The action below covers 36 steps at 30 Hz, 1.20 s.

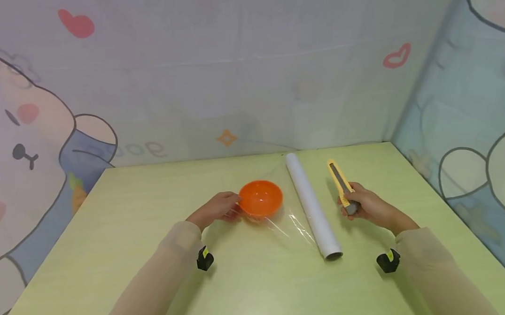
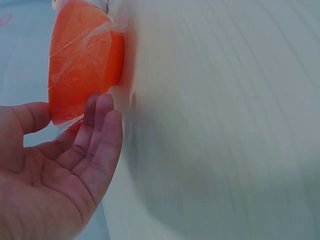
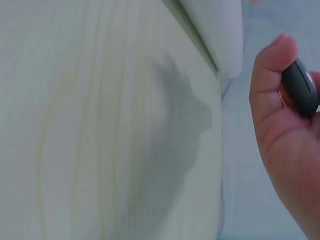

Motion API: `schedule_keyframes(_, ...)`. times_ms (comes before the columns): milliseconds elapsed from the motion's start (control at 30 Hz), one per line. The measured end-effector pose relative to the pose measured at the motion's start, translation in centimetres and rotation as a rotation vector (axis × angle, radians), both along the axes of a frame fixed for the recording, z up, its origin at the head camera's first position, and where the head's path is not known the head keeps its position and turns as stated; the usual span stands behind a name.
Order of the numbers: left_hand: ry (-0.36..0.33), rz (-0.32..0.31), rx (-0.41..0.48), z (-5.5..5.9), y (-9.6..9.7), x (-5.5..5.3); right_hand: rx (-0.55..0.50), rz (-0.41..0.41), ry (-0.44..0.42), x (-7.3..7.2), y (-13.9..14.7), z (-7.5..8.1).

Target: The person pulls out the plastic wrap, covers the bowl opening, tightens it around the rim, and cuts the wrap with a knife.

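Note:
My left hand [image 1: 220,206] pinches the left rim of an orange bowl [image 1: 261,198], thumb on the edge and fingers beneath. Clear plastic wrap [image 1: 293,227] lies under and around the bowl and stretches right to a long white roll [image 1: 312,207]. Seen from the left wrist, the film clings in creases to the side of the orange bowl [image 2: 82,62]. My right hand [image 1: 373,209] grips a yellow and grey utility knife [image 1: 339,180], raised over the table right of the roll. Whether its blade is out cannot be made out. Its dark butt end [image 3: 301,89] shows from the right wrist.
The pale wooden table [image 1: 251,289] meets a printed cloth backdrop [image 1: 188,79] behind and another cloth [image 1: 461,115] on the right. The roll lies slantwise between the bowl and my right hand. Each wrist carries a small black device.

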<state>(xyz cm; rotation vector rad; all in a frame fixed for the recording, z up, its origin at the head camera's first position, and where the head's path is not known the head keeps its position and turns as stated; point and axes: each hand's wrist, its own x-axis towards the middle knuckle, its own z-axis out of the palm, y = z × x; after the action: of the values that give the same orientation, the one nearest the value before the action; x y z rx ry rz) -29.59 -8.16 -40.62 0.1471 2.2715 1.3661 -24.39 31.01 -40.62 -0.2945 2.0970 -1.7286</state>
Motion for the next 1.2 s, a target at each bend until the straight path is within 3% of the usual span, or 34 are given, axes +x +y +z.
schedule_keyframes(133, 0.004, -0.011, -0.014, 0.1, 0.0, 0.0, -0.062, 0.055, 0.015, -0.1, -0.4, 0.1)
schedule_keyframes(233, 0.003, -0.024, -0.018, 0.1, 0.0, 0.0, -0.04, 0.041, 0.066, -0.2, -0.7, -0.1)
schedule_keyframes(467, 0.005, -0.038, -0.014, 0.4, 0.0, 0.0, 0.12, -0.079, 0.182, -0.6, -1.1, -0.3)
schedule_keyframes(800, 0.005, -0.046, -0.031, 0.2, -0.1, -0.1, 0.296, -0.281, 0.243, -1.2, -2.1, -0.3)
schedule_keyframes(967, 0.012, -0.026, -0.081, 0.3, 0.0, -0.6, 0.409, -0.248, 0.278, -1.6, -2.8, 0.0)
schedule_keyframes(1100, 0.019, -0.026, -0.124, 1.6, 0.3, -0.7, 0.44, -0.221, 0.266, -1.9, -3.5, 0.6)
schedule_keyframes(1200, 0.016, -0.042, -0.135, 1.9, 0.5, -0.9, 0.462, -0.205, 0.241, -2.1, -3.9, 1.1)
